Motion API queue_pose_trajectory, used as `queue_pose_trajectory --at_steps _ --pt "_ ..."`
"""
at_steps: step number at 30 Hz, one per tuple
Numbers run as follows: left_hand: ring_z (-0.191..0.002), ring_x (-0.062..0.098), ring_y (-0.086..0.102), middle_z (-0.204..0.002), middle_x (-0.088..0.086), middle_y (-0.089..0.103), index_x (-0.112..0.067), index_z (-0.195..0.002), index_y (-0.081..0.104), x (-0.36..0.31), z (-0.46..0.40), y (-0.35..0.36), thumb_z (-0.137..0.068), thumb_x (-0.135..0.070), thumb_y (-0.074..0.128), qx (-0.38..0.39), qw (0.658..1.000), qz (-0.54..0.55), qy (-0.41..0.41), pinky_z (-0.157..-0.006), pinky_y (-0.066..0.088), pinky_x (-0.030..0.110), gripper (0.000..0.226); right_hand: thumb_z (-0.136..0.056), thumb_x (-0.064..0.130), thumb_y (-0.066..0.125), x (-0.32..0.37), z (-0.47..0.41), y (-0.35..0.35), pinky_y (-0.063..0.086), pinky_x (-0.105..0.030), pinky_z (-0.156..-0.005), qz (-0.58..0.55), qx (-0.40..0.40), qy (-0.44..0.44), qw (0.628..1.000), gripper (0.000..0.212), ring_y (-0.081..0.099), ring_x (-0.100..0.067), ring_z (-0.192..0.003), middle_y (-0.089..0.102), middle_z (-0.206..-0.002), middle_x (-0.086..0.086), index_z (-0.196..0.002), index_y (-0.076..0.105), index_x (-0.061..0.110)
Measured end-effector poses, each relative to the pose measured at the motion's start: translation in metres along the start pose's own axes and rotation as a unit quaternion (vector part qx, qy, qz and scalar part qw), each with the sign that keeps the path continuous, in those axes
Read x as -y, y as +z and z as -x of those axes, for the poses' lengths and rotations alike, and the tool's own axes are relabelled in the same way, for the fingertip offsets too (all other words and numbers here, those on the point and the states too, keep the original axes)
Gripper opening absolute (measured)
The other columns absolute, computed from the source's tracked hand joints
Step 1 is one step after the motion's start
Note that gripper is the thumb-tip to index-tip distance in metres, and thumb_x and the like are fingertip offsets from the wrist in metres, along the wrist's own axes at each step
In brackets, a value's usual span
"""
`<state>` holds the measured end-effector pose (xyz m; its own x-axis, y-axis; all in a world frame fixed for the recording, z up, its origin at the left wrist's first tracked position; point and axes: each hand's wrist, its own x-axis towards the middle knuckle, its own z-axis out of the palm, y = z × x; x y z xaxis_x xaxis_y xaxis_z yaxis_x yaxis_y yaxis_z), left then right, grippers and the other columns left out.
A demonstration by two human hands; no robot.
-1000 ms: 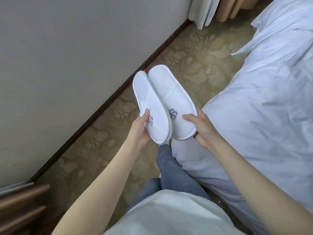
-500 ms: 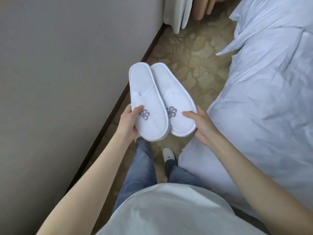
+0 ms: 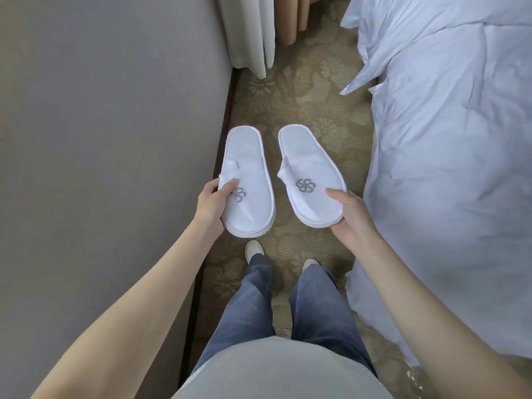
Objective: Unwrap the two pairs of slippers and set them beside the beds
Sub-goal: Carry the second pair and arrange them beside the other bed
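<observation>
I hold one unwrapped white slipper in each hand, both with a grey swirl logo on the toe cover. My left hand [image 3: 213, 203] grips the left slipper [image 3: 247, 180] by its toe end. My right hand [image 3: 349, 216] grips the right slipper [image 3: 309, 174] the same way. The two slippers hang side by side with a gap between them, above the patterned carpet [image 3: 302, 93], heels pointing away from me. The bed [image 3: 449, 168], under a rumpled white duvet, lies to the right.
A grey wall [image 3: 109, 139] with a dark baseboard runs along the left, leaving a narrow carpet aisle. White and beige curtains [image 3: 253, 33] hang at the aisle's far end. My legs in blue jeans and light shoes [image 3: 254, 249] stand below the slippers.
The slippers were held overlapping together; now my hands have pulled them apart, one in each hand. My view has turned down the aisle and tilted further down, showing my feet.
</observation>
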<state>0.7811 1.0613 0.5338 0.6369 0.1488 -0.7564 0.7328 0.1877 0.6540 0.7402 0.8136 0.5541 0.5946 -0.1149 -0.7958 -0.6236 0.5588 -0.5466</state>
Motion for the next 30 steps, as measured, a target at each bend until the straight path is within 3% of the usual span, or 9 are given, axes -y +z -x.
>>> queue_pose_trajectory --at_steps 6,9,15,18,22,26,30 --pt "-0.097 0.029 0.068 -0.113 0.014 0.069 -0.006 -0.125 0.056 -0.049 -0.072 0.057 -0.085 -0.018 0.067 0.067 0.991 -0.116 -0.006 -0.083 0.057 0.042 0.043 -0.090 0.019 0.061 0.021 -0.063 -0.005 0.050 -0.044 -0.096 -0.063 -0.063 0.009 0.996 0.039 0.061 -0.032 -0.115 0.064 -0.125 -0.014 -0.127 0.057 0.008" --pt "-0.101 0.033 0.066 -0.116 0.017 0.066 -0.008 -0.126 0.051 -0.065 -0.114 0.098 -0.079 -0.015 0.070 0.087 0.984 -0.157 -0.007 -0.088 0.054 0.049 0.051 -0.091 0.027 0.060 0.036 -0.105 -0.012 0.051 -0.044 -0.096 -0.100 -0.094 0.031 0.990 0.034 0.063 -0.029 -0.111 0.067 -0.120 -0.012 -0.121 0.059 0.010" --pt "-0.082 0.024 0.069 -0.101 0.010 0.069 -0.017 -0.103 0.056 -0.076 -0.205 0.183 -0.075 -0.023 0.076 0.034 0.976 -0.215 0.019 -0.062 0.056 0.035 0.035 -0.087 0.011 0.060 0.064 -0.215 -0.041 0.055 -0.036 -0.074 -0.117 -0.088 0.067 0.987 0.013 0.065 -0.025 -0.094 0.069 -0.106 -0.011 -0.100 0.063 0.009" --pt "-0.083 0.024 0.069 -0.098 0.007 0.070 -0.019 -0.102 0.058 -0.069 -0.255 0.217 -0.075 -0.024 0.077 0.037 0.967 -0.251 0.025 -0.068 0.059 0.037 0.034 -0.085 0.004 0.059 0.068 -0.279 -0.055 0.056 -0.036 -0.066 -0.076 -0.082 0.093 0.989 0.013 0.067 -0.023 -0.086 0.070 -0.094 -0.008 -0.095 0.062 0.012" --pt "-0.088 0.023 0.068 -0.102 0.006 0.067 -0.017 -0.107 0.057 -0.047 -0.328 0.251 -0.076 -0.027 0.078 0.045 0.947 -0.313 0.057 -0.078 0.058 0.041 0.039 -0.084 0.001 0.062 0.057 -0.358 -0.073 0.057 -0.036 -0.073 -0.044 -0.083 0.110 0.990 0.019 0.067 -0.021 -0.089 0.070 -0.097 -0.007 -0.095 0.062 0.017" --pt "-0.090 0.024 0.067 -0.098 0.004 0.068 -0.025 -0.091 0.060 -0.016 -0.412 0.279 -0.080 -0.026 0.072 0.058 0.926 -0.358 0.102 -0.081 0.056 0.042 0.017 -0.085 -0.004 0.062 0.031 -0.427 -0.100 0.058 -0.027 -0.058 -0.079 -0.084 0.103 0.988 0.022 0.067 -0.021 -0.091 0.070 -0.100 -0.006 -0.096 0.063 0.015" --pt "-0.092 0.022 0.065 -0.090 -0.004 0.067 -0.026 -0.093 0.063 0.022 -0.495 0.306 -0.086 -0.022 0.065 0.092 0.895 -0.411 0.148 -0.077 0.054 0.034 0.008 -0.084 -0.004 0.064 -0.003 -0.496 -0.123 0.057 -0.031 -0.069 -0.087 -0.089 0.083 0.989 0.025 0.068 -0.022 -0.096 0.070 -0.106 -0.007 -0.104 0.063 0.012"
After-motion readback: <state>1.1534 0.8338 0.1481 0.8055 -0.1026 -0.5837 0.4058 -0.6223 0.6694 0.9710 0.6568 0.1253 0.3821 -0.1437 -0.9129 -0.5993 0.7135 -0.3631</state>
